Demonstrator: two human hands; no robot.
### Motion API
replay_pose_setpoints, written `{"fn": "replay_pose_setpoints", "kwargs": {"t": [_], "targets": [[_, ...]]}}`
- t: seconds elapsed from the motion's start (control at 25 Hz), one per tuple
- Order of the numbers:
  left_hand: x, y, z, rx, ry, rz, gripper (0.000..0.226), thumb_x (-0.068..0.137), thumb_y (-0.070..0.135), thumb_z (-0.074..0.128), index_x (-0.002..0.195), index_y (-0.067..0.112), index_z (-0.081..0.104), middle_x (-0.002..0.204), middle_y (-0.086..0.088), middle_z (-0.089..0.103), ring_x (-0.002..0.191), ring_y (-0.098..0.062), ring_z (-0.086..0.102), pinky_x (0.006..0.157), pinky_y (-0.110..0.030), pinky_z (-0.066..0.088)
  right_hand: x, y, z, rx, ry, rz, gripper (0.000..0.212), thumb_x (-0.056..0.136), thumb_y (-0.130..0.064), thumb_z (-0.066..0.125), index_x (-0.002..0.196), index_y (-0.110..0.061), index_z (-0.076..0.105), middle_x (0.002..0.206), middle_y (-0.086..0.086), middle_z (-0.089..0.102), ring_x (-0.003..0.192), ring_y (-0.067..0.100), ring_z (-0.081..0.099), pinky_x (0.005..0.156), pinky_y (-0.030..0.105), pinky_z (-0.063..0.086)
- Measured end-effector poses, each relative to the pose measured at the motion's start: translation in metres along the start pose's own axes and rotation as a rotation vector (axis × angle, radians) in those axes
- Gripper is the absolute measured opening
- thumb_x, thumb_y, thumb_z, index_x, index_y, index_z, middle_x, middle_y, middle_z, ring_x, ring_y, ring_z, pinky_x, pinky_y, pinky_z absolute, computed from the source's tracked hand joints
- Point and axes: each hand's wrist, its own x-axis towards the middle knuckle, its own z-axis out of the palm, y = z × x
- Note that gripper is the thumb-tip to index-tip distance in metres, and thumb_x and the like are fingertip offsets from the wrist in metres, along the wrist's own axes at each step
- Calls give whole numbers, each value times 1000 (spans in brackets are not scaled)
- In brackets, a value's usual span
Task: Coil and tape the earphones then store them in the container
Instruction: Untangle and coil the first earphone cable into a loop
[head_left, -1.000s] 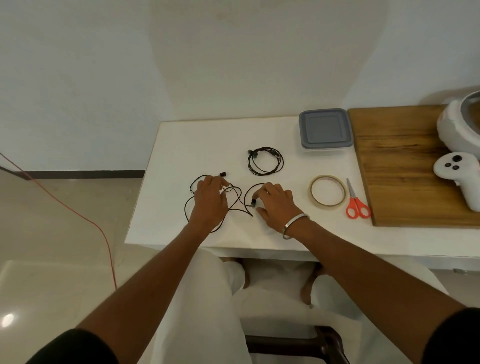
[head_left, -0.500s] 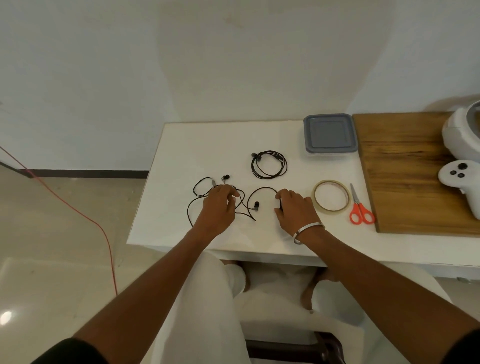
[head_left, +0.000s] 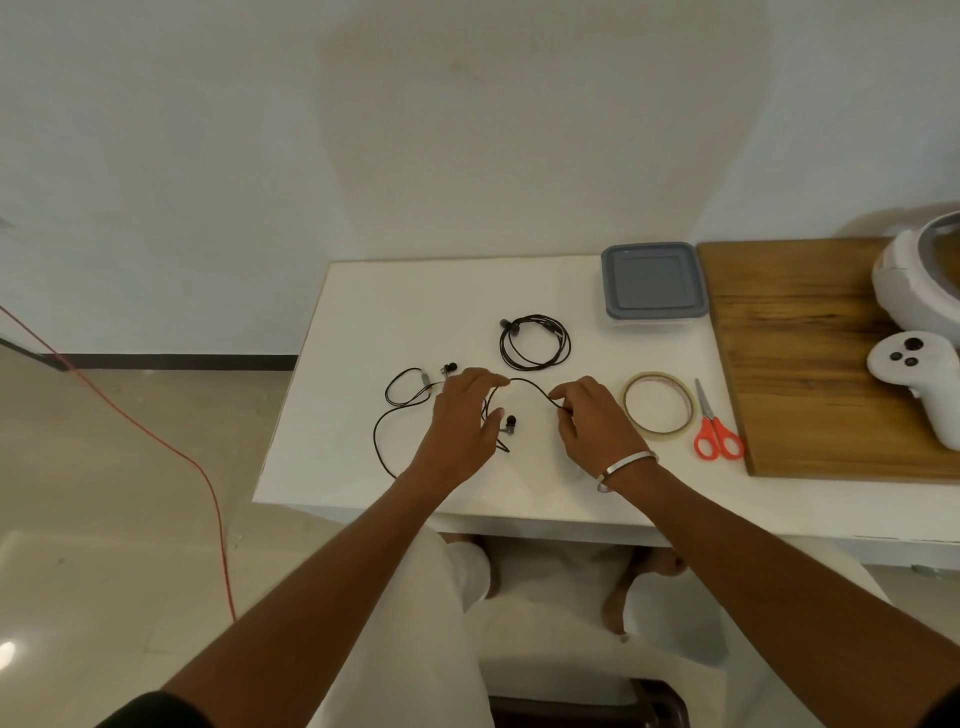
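Loose black earphones (head_left: 402, 402) sprawl over the white table (head_left: 363, 312). My left hand (head_left: 460, 421) pinches their cable near its fingertips, and my right hand (head_left: 587, 423) pinches the same cable farther right, so a short arc of wire spans the two. One earbud (head_left: 510, 422) lies just right of my left thumb. A second pair of earphones (head_left: 535, 342), coiled, rests farther back. A tape roll (head_left: 658, 414) lies right of my right hand. The grey-lidded container (head_left: 653, 280) stands shut at the back.
Orange-handled scissors (head_left: 714, 434) lie beside the tape. A wooden board (head_left: 810, 353) on the right carries a white controller (head_left: 922, 382) and a white appliance (head_left: 924, 280). A red cord (head_left: 156, 441) runs across the floor at left. The table's front edge is near my lap.
My right hand has taken hold of the cable and drawn it to the right; my left hand has shifted up onto the wire, which now stretches between both hands.
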Motion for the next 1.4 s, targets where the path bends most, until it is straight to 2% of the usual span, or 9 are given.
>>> {"fn": "replay_pose_setpoints", "kwargs": {"t": [0.2,0.4,0.6,0.68,0.8,1.04,1.16,1.24,1.4], "targets": [[14,25,5,155,-64,47,37,94,17,57,131,13,55,126,-6,61,122,-21,51,110,-37,26,4,-10,-12,83,67,-173,21,92,-7,50,111,-9,58,108,8,50,76,12,51,71,19,45],[18,34,-12,-31,-148,-19,22,100,16,46,99,10,67,87,-3,67,81,-20,62,76,-32,48,2,-12,-24,91,93,-179,23,92,-8,51,114,-8,55,111,7,47,83,16,55,77,29,53],[16,52,-19,-227,59,-217,21,98,15,50,103,7,68,86,2,60,73,-8,56,70,-14,48,9,-29,-20,386,237,260,25,91,-30,56,105,-9,56,103,5,52,85,11,52,78,26,45],[19,53,-15,-247,80,-227,20,97,15,53,105,7,69,87,1,62,77,-12,61,77,-28,55,15,-41,-19,652,76,454,36,95,-40,47,89,-8,63,85,6,64,77,16,63,73,34,54],[15,56,-10,-217,-44,-164,22,95,11,51,111,10,66,97,-1,66,89,-15,63,80,-28,53,21,-53,-20,925,-83,543,36,95,-35,48,98,-5,67,94,12,71,87,20,69,75,40,59],[17,45,-28,-203,-112,-95,29,94,11,49,113,23,68,107,6,65,96,1,55,82,-10,37,24,-52,-29,883,-55,482,23,96,-13,47,105,-1,64,86,14,70,82,25,71,77,37,59],[20,41,-28,-190,75,-75,22,90,7,52,102,18,68,104,2,60,93,-3,55,82,-17,41,23,-58,-28,900,-34,473,22,95,-7,44,105,-1,63,72,9,65,74,28,70,74,39,60],[21,38,-29,-80,132,-14,33,86,3,55,116,16,60,119,-1,50,108,-12,50,90,-24,42,22,-59,-28,789,-17,421,23,95,-9,43,103,-6,65,69,4,64,68,26,69,70,36,60],[22,31,-29,279,17,223,52,85,0,60,131,21,53,135,1,52,128,-19,44,105,-39,34,20,-56,-35,510,-56,182,18,95,-15,46,94,-16,64,66,-3,55,61,19,60,60,25,58]]}}
